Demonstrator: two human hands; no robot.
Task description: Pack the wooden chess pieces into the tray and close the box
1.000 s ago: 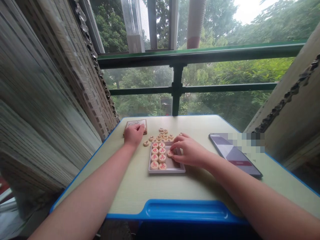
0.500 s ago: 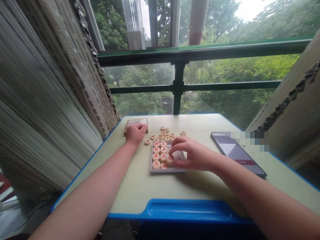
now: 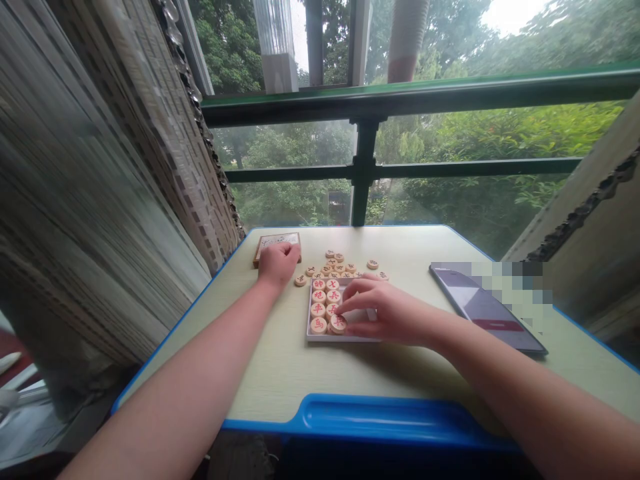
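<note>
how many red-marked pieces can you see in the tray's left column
4 in the tray: the far piece, second piece, third piece and near piece, lined up far to near. Any stacked underneath would be hidden.

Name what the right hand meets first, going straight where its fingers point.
Probably the front-left red-marked piece, beyond the pinched piece, though the right hand may pass above it.
</note>
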